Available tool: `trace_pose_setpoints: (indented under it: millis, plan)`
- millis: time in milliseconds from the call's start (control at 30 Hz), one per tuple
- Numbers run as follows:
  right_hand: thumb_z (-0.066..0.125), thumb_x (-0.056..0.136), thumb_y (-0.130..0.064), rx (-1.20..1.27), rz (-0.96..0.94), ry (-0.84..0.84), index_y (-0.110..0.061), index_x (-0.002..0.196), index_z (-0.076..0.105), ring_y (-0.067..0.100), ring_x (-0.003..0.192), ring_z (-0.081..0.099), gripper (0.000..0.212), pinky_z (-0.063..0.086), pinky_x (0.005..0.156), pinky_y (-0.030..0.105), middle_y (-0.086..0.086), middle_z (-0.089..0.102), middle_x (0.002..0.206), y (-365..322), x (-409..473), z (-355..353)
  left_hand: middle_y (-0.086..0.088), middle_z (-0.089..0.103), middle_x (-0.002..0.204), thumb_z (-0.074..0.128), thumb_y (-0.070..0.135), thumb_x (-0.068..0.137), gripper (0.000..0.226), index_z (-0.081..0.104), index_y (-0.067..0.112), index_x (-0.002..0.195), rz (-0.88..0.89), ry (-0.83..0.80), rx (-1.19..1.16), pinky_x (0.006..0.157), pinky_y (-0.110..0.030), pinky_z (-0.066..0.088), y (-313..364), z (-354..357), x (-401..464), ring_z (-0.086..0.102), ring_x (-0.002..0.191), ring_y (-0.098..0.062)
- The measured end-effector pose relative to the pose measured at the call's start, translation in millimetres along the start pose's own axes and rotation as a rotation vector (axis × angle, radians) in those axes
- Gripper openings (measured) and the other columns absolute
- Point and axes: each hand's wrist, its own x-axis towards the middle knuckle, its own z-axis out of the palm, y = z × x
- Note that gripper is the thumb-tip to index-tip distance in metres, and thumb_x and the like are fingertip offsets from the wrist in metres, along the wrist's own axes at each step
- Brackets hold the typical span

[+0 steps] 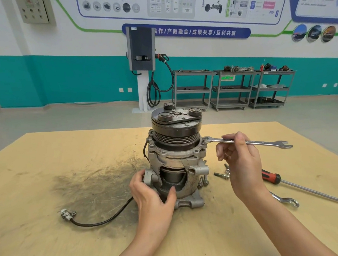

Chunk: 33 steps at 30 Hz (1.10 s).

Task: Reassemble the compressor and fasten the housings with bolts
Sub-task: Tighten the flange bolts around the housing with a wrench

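Compressor [177,159] stands upright mid-table, pulley end up, on the yellow wooden table [46,156]. Left hand [151,195] grips its lower body from the near-left side: thumb curled onto the dark cutaway opening, fingers wrapped round the mounting lug. Right hand [240,158] pinches the shank of a wrench [247,142] betw. thumb and fingers. Wrench lies about level, ring end set on a bolt [204,140] at the right edge of the upper housing flange, just under the pulley; open end sticks out to the right. Loose bolts [221,175] lie on the table just right of the compressor base, a few leaning against it. A red-handled screwdriver [306,189] and a second wrench [285,199] lie further right, near the right forearm. Black cable [102,220] w/ a plug runs out left across a dark greasy smear.
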Motion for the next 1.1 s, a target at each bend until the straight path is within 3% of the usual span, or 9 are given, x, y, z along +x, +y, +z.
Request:
trace_pose_setpoints:
  millis: [233, 367, 500, 600, 800, 967, 1100]
  plan:
    - [0.032, 0.106, -0.02, -0.017, 0.083, -0.053, -0.01, 0.087, 0.057, 0.015, 0.051, 0.048, 0.033, 0.041, 0.053, 0.022, 0.002, 0.054, 0.052, -6.8, 12.9, -5.2, 0.005, 0.019, 0.131, 0.076, 0.009, 0.083, 0.081, 0.019, 0.006, 0.141, 0.007, 0.006, 0.009, 0.111, -0.021, 0.018, 0.8, -0.2, 1.1, 0.019, 0.126, -0.001]
    - [0.032, 0.105, -0.021, 0.027, 0.306, -0.102, -0.012, 0.083, 0.056, 0.017, 0.051, 0.046, 0.034, 0.036, 0.061, 0.034, 0.004, 0.051, 0.052, -10.0, 29.0, -6.5, 0.002, 0.02, 0.132, 0.076, 0.008, 0.083, 0.081, 0.02, 0.003, 0.141, -0.002, 0.007, 0.007, 0.114, -0.025, 0.019, 0.5, -0.1, 1.2, 0.021, 0.129, -0.007]
    - [0.032, 0.104, -0.025, 0.125, 0.416, -0.113, -0.013, 0.084, 0.055, 0.016, 0.05, 0.045, 0.033, 0.035, 0.061, 0.033, 0.003, 0.049, 0.052, -3.4, 33.1, -7.2, 0.002, 0.021, 0.133, 0.075, 0.009, 0.083, 0.081, 0.019, 0.005, 0.141, -0.011, -0.001, 0.002, 0.116, -0.028, 0.022, 1.3, -0.3, 1.3, 0.023, 0.131, -0.01]
    - [0.033, 0.105, -0.027, 0.17, 0.354, -0.096, -0.013, 0.086, 0.056, 0.016, 0.049, 0.045, 0.033, 0.035, 0.06, 0.033, 0.003, 0.05, 0.052, 5.2, 26.7, -6.8, 0.002, 0.021, 0.134, 0.075, 0.008, 0.083, 0.081, 0.019, 0.005, 0.141, -0.013, -0.005, -0.004, 0.115, -0.027, 0.023, 1.0, -0.4, 1.1, 0.024, 0.132, -0.011]
    - [0.032, 0.106, -0.025, 0.029, 0.031, -0.031, -0.012, 0.092, 0.056, 0.014, 0.049, 0.045, 0.03, 0.04, 0.051, 0.022, 0.0, 0.052, 0.051, 16.5, 5.3, -2.4, 0.002, 0.02, 0.135, 0.075, 0.01, 0.084, 0.081, 0.018, 0.007, 0.141, -0.027, -0.016, -0.006, 0.116, -0.027, 0.022, 0.4, -0.3, 1.7, 0.023, 0.135, -0.012]
    - [0.037, 0.1, -0.038, -0.086, -0.092, -0.016, -0.013, 0.095, 0.053, 0.013, 0.047, 0.045, 0.029, 0.04, 0.049, 0.018, -0.001, 0.051, 0.052, 15.5, -5.9, 0.0, 0.002, 0.021, 0.136, 0.074, 0.01, 0.085, 0.08, 0.018, 0.007, 0.142, -0.032, -0.019, -0.009, 0.119, -0.034, 0.023, 2.0, -1.2, 1.0, 0.024, 0.137, -0.015]
    - [0.038, 0.097, -0.039, -0.125, -0.127, -0.019, -0.015, 0.095, 0.052, 0.013, 0.047, 0.046, 0.028, 0.04, 0.048, 0.02, 0.0, 0.051, 0.052, 14.1, -9.1, 0.5, 0.004, 0.02, 0.135, 0.074, 0.009, 0.085, 0.08, 0.018, 0.008, 0.141, -0.025, -0.019, -0.004, 0.117, -0.029, 0.023, 1.5, -1.5, 0.5, 0.024, 0.135, -0.012]
